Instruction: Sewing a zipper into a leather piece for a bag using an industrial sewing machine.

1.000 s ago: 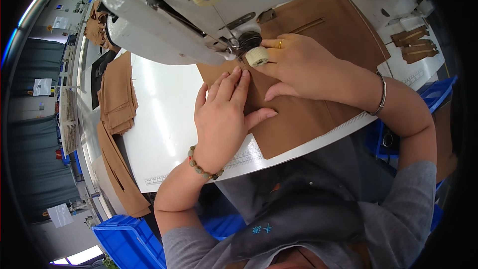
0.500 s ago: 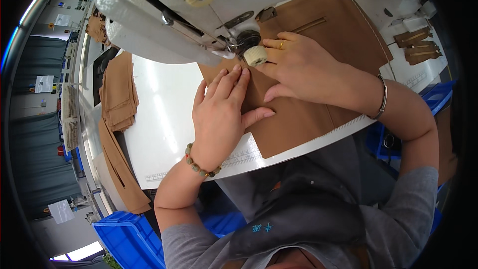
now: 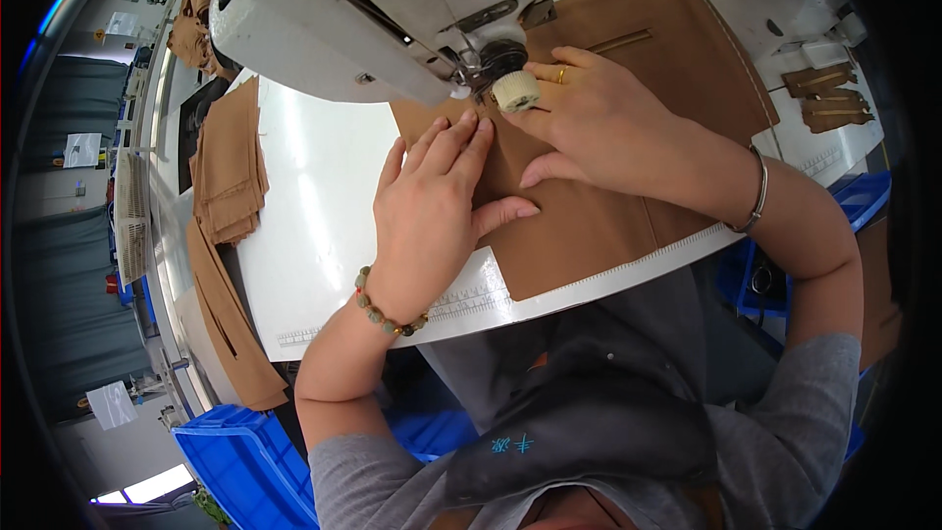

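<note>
A large brown fabric panel [image 3: 589, 236] lies on the white sewing table, passing under the head of a sewing machine [image 3: 334, 39]. My left hand [image 3: 432, 196] rests flat on the panel's left part, fingers stretched toward the needle area and thumb out to the right. My right hand [image 3: 608, 128] lies on the fabric just right of the machine's cream knob [image 3: 515, 91], fingers spread, with the fingertips partly hidden behind the knob. A slit-like pocket opening [image 3: 622, 40] shows in the fabric beyond my right hand. The needle point itself is hard to make out.
Brown fabric pieces are stacked [image 3: 231, 167] at the table's left, with long strips [image 3: 231, 324] below them. Small brown zippered pieces [image 3: 832, 98] lie at the right. Blue crates [image 3: 245, 461] stand lower left and at the right. A ruler strip [image 3: 471, 304] follows the table's near edge.
The view has shifted slightly, so the machine head appears higher and further right. Both hands stay flat on the brown panel in nearly the same places beside the needle area.
</note>
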{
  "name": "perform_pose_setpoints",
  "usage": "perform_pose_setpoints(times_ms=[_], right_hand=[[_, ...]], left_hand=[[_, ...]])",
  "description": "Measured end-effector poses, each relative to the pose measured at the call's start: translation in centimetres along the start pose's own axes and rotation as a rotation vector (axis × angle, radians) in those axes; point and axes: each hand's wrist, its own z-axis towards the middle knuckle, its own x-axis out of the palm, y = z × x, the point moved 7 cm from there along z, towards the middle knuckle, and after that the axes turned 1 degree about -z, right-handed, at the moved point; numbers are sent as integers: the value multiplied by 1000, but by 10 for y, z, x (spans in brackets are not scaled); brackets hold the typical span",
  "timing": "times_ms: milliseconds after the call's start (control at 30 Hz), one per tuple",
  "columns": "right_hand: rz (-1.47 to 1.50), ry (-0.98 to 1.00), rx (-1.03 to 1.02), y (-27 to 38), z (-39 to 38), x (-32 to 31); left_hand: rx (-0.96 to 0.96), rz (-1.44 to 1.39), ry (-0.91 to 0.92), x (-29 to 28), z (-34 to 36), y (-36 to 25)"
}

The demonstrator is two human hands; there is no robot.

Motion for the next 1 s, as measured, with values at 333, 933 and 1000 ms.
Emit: perform_pose_setpoints(times_ms=[333, 933, 1000], right_hand=[[-20, 16, 2, -2, 1, 2], [-54, 24, 23, -6, 4, 5], [-49, 38, 30, -7, 4, 6]], left_hand=[[7, -7, -4, 1, 2, 3], [40, -28, -33, 2, 5, 4], [43, -18, -43, 3, 6, 5]])
